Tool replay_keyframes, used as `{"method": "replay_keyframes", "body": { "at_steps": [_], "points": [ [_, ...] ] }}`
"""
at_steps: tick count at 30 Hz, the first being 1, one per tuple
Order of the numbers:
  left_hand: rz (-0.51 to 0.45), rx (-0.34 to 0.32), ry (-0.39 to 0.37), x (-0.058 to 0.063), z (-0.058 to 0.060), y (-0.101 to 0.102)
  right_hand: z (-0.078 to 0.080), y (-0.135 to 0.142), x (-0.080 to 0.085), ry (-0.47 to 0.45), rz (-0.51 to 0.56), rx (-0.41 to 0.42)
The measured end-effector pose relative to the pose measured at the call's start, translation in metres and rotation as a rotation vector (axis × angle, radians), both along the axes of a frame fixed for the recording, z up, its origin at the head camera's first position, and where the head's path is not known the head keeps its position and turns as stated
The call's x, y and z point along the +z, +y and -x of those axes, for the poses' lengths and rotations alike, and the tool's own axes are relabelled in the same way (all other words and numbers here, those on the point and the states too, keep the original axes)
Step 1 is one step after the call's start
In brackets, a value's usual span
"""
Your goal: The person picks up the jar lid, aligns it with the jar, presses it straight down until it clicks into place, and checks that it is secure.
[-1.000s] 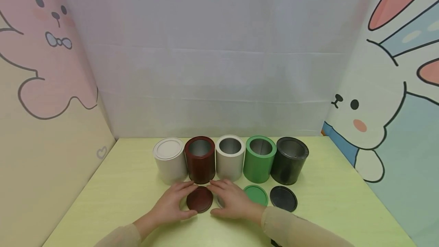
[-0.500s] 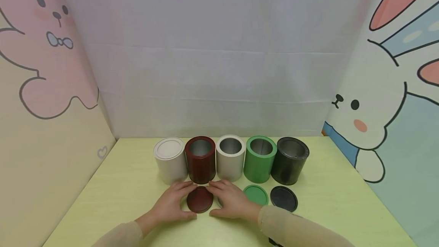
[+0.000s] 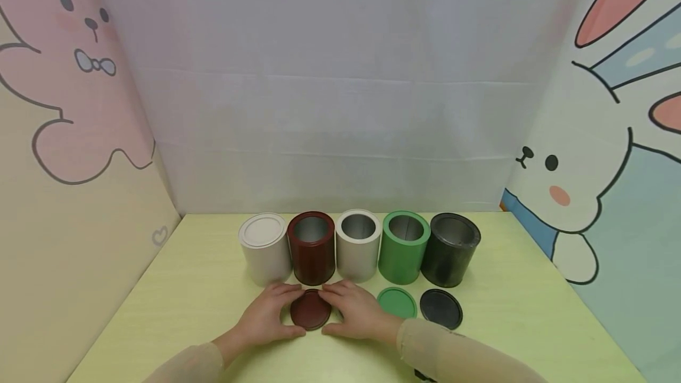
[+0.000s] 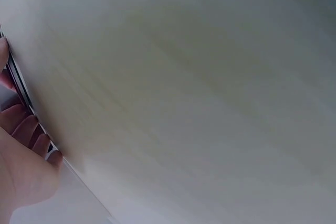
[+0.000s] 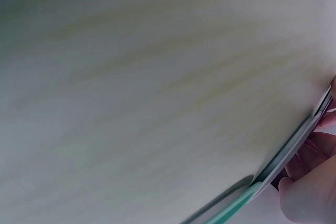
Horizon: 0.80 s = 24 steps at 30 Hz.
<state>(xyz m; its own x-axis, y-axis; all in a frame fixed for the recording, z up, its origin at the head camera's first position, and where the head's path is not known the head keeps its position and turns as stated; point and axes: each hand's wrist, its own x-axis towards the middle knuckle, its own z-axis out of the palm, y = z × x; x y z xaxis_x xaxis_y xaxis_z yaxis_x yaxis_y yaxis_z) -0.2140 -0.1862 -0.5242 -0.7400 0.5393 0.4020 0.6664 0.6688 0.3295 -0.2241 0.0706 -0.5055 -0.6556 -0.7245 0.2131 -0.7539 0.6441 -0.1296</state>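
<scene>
Currently, through the head view, I see a dark red, round, flat lid (image 3: 311,310) lying on the pale yellow tabletop (image 3: 186,288), directly between the person's two bare hands. The left hand (image 3: 268,315) arches along its left edge and the right hand (image 3: 357,314) along its right edge; on each, the thumb stands well apart from the fingers, at the near side. I cannot tell whether either hand presses the rim.

Just right of the right hand lies a green round lid (image 3: 396,302), with a black round lid (image 3: 441,309) beyond it. My right wrist view adds a pale-edged disc (image 5: 286,158) beneath that hand's fingers.

Behind the lids I count five upright cylindrical cans in a row: a white can with its top covered (image 3: 265,253), then a dark red can (image 3: 313,262), a second white can (image 3: 357,257), a green can (image 3: 402,260) and a black can (image 3: 448,262), those four with their insides showing. A white creased cloth (image 3: 340,87) hangs behind the row.
</scene>
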Motion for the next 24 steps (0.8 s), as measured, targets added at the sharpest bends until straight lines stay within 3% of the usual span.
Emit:
{"method": "replay_keyframes", "body": {
  "at_steps": [5, 13, 21, 24],
  "points": [
    [-0.019, -0.03, -0.007, 0.0002, 0.0006, 0.0005, -0.0004, -0.0013, 0.001, 0.015, -0.002, 0.01],
    [-0.007, -0.025, -0.043, 0.003, -0.0019, 0.0023, -0.0022, -0.0019, 0.0022, -0.009, 0.012, 0.016],
    [-0.066, -0.042, 0.03, 0.0007, -0.0004, 0.0009, -0.0024, -0.0005, 0.0012, -0.019, 0.051, 0.015],
    [-0.085, -0.043, 0.023, -0.0007, 0.0009, 0.0004, -0.0023, 0.001, 0.0014, -0.004, 0.08, 0.024]
  ]
}}
